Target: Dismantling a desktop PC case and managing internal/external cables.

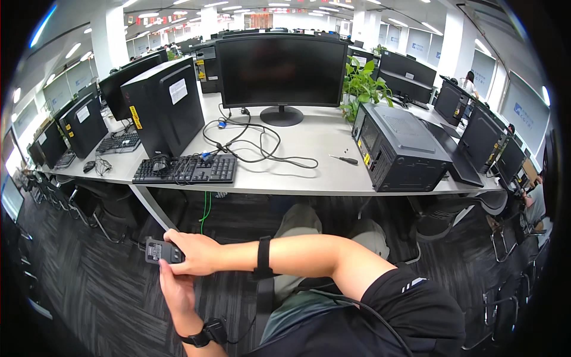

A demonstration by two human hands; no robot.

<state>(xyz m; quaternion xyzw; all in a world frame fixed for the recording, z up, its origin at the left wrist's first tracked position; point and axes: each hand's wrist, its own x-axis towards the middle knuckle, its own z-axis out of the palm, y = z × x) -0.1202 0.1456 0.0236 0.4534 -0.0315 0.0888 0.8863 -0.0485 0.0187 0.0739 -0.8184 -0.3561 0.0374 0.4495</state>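
Over the floor at the lower left, beyond the table's front edge, I hold a small black power adapter (pixel 157 251) with a printed label facing up. My right hand (pixel 196 253) reaches across my body and grips its right end. From below, my left hand (pixel 177 288) meets it, thumb pressed on its lower edge; the other fingers are mostly hidden. A thin dark cord shows at its left side. Both wrists wear black bands.
On the table (pixel 285 178) stand a monitor (pixel 282 68), an upright computer tower (pixel 166 107) and another tower lying on its side (pixel 404 149). A keyboard (pixel 184 169), tangled cables (pixel 262 143) and a screwdriver (pixel 345 160) lie between. A green cable (pixel 206 214) hangs below.
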